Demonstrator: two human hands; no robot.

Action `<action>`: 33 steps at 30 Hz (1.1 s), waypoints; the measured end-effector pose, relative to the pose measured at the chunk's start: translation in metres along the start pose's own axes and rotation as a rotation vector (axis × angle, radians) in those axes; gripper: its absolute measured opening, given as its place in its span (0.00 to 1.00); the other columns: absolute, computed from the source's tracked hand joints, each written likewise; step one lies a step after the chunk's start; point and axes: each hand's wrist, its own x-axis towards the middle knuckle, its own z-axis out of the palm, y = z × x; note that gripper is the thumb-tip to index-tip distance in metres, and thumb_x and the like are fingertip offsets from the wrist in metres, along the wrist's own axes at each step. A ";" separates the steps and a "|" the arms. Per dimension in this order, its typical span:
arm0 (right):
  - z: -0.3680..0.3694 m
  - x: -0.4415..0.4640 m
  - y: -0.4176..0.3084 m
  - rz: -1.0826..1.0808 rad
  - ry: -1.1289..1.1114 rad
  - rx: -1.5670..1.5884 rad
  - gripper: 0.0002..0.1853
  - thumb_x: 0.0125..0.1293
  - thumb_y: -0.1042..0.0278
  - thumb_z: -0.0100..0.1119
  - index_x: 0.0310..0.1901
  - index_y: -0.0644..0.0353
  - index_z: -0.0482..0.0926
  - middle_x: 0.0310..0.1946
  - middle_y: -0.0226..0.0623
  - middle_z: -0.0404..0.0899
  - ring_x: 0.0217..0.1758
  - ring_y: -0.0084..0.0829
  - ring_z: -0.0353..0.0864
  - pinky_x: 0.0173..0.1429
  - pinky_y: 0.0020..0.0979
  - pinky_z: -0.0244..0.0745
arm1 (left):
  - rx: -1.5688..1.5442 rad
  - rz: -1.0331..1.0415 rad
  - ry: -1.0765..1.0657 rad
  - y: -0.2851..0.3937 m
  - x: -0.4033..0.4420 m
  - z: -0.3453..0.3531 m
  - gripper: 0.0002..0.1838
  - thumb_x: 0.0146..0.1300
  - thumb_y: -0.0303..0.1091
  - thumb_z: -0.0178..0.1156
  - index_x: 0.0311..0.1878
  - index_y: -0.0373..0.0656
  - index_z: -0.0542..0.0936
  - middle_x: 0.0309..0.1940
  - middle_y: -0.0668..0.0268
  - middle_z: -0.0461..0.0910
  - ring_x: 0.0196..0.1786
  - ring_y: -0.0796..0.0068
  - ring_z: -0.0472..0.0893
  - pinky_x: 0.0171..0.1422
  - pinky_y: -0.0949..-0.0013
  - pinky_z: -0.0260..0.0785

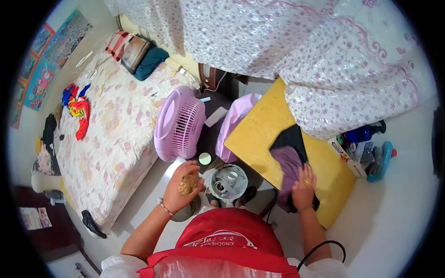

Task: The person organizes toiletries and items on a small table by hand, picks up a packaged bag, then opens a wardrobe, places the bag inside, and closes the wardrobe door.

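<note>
My left hand point(178, 191), with a bracelet at the wrist, holds a tan, rough-textured round lump point(187, 184) against its palm; its exact kind I cannot make out. It hovers just left of a round bin point(241, 186) with a light liner and white items inside. On the right, my right hand point(303, 189) lies with fingers stretched over the edge of a purple cloth point(289, 167). That cloth sits partly on a black cloth point(294, 139) and droops over the near edge of the yellow table point(252, 125).
A lilac plastic basket point(178, 125) lies tilted beside the bed point(109, 153). Lilac fabric point(234, 123) hangs by the table. At the table's right end stands a box point(347, 157) with bottles. A patterned curtain point(241, 41) hangs behind. Dark shoes flank the bin.
</note>
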 end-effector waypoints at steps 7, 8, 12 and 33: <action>0.004 -0.129 0.156 0.543 0.122 -0.099 0.29 0.72 0.57 0.37 0.65 0.74 0.63 0.67 0.61 0.60 0.71 0.55 0.58 0.76 0.44 0.48 | 0.160 -0.004 -0.142 -0.080 -0.054 -0.014 0.22 0.55 0.32 0.68 0.52 0.42 0.74 0.58 0.49 0.69 0.60 0.48 0.73 0.63 0.58 0.68; 0.023 -0.130 0.174 0.690 0.152 -0.168 0.27 0.71 0.60 0.39 0.63 0.74 0.64 0.68 0.60 0.60 0.72 0.55 0.56 0.76 0.44 0.49 | 0.139 -0.057 -0.180 -0.094 -0.068 -0.014 0.24 0.54 0.31 0.68 0.54 0.43 0.73 0.60 0.49 0.67 0.61 0.47 0.72 0.64 0.58 0.67; 0.051 -0.092 0.166 0.947 0.270 -0.074 0.31 0.73 0.52 0.38 0.64 0.75 0.63 0.68 0.61 0.59 0.72 0.55 0.56 0.76 0.44 0.49 | 0.124 -0.052 -0.285 -0.135 -0.103 -0.005 0.28 0.52 0.27 0.66 0.57 0.44 0.70 0.62 0.49 0.65 0.62 0.45 0.70 0.65 0.58 0.67; 0.021 0.087 -0.091 -0.013 0.124 0.046 0.27 0.67 0.61 0.52 0.62 0.71 0.68 0.68 0.54 0.61 0.75 0.50 0.51 0.76 0.48 0.45 | 0.527 -0.269 -0.321 -0.296 -0.091 -0.126 0.13 0.59 0.36 0.57 0.46 0.44 0.76 0.41 0.54 0.79 0.47 0.53 0.78 0.52 0.57 0.69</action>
